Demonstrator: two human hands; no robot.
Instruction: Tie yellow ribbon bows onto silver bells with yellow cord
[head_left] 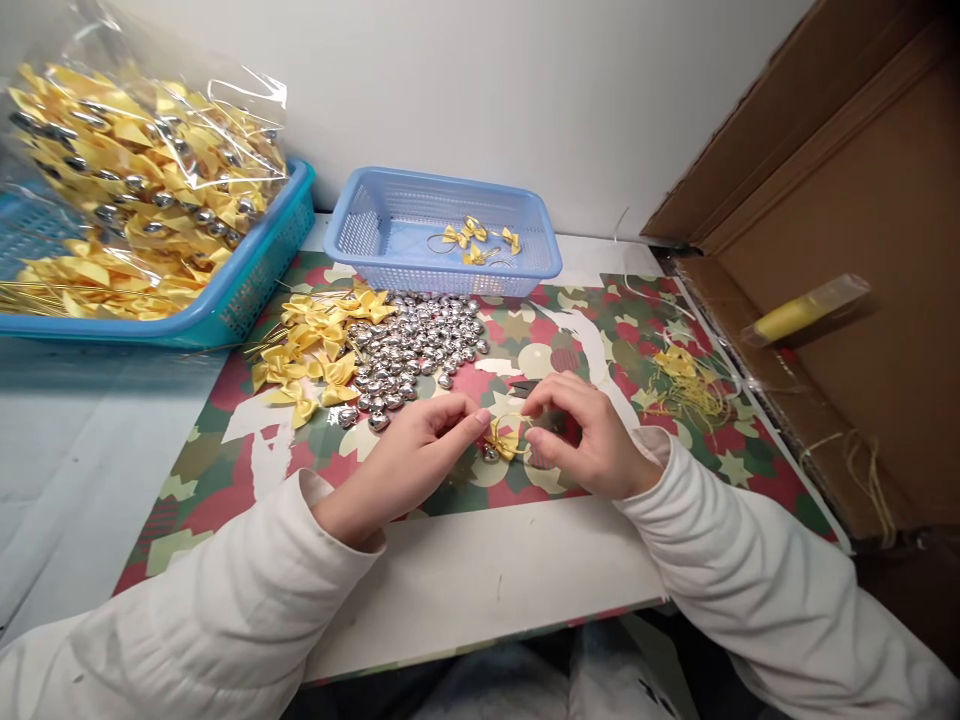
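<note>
Two hands, the left hand and the right hand, meet at one yellow bow. Two plastic baskets stand behind: one teal basket and one pale blue basket with about four bows inside. One heap of silver hearts and one heap of loose bows are too many to count. One yellow spool lies in one cardboard box.

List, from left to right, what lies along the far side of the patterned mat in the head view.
Teal basket of bagged yellow bows, loose yellow bows, silver bells pile, yellow thread scraps, yellow spool in clear sleeve.
</note>
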